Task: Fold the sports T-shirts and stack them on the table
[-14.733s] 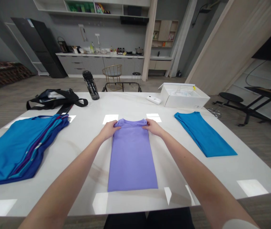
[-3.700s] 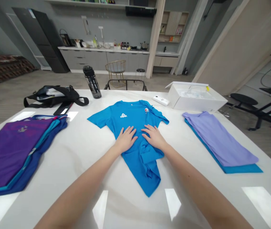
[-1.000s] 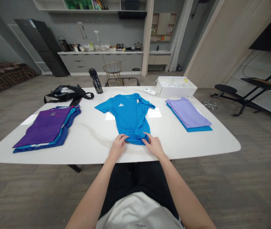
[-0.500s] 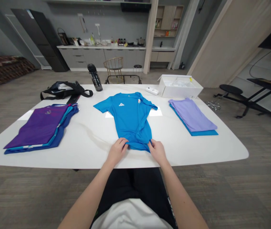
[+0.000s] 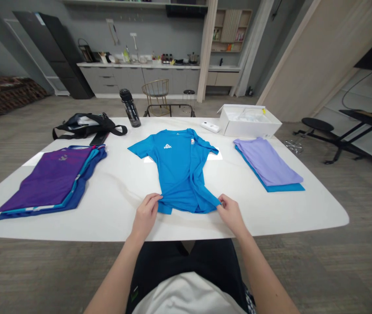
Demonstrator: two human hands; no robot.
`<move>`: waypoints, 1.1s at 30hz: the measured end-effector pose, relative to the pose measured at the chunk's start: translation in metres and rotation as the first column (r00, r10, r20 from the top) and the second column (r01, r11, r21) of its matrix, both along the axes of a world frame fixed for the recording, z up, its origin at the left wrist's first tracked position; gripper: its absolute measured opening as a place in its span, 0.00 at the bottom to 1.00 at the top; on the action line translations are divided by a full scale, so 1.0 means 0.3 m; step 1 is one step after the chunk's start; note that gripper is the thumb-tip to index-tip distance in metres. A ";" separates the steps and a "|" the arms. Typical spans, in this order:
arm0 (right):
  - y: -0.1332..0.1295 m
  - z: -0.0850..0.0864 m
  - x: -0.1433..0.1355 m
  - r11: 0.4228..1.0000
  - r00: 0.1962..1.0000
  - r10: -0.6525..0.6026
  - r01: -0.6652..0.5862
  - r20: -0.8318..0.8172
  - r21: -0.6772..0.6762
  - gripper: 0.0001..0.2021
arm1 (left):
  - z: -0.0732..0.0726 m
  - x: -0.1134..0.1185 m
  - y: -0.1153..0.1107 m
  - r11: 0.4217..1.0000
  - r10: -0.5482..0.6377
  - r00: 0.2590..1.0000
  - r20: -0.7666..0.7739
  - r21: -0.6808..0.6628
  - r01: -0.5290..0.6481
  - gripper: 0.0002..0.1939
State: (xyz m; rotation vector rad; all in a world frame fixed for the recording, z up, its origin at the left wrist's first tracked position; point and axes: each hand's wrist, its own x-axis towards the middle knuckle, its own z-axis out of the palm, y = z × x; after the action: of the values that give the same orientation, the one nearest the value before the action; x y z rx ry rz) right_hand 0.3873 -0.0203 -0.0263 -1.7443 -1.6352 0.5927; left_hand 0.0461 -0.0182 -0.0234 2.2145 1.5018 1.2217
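Observation:
A blue T-shirt [image 5: 177, 168] with a white chest logo lies on the white table [image 5: 114, 218], its collar toward the far side. Its hem is nearest me, and creases run down the right half of its body. My left hand [image 5: 147, 211] pinches the left end of the hem. At the right end, my right hand [image 5: 232, 213] grips the other corner between thumb and fingers. The cloth is drawn out between both hands, with a lower layer showing under the hem at left.
To the left is a stack of folded shirts, purple on top [image 5: 50, 179]. Folded lilac cloth [image 5: 267, 161] lies on blue cloth at right. Further back are a black bag [image 5: 89, 125], a dark bottle [image 5: 129, 109], a white remote [image 5: 210, 127] and an open white box [image 5: 249, 122].
My hands have moved apart, the left one leftward and the right one rightward. The hem between them is spread wider.

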 end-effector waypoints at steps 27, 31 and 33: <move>-0.054 -0.007 0.143 0.992 0.990 -0.127 0.128 0.064 -0.009 0.22 | 0.018 -0.164 -0.037 0.896 0.430 0.878 0.211 -0.221 -0.385 0.11; -0.058 0.008 0.144 0.986 0.982 -0.169 0.169 0.080 0.007 0.22 | 0.108 -0.155 0.003 0.914 0.405 0.863 0.302 -0.136 -0.382 0.09; -0.061 -0.001 0.147 0.988 0.982 -0.154 0.156 0.112 -0.003 0.21 | 0.130 -0.157 0.005 0.940 0.341 0.906 0.251 -0.075 -0.333 0.08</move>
State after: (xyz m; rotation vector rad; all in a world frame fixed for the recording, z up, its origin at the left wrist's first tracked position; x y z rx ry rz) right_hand 0.4315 -0.0385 -0.0266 -1.9234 -1.5539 0.4395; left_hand -0.0010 -0.0168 0.0157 1.7330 1.8238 1.5071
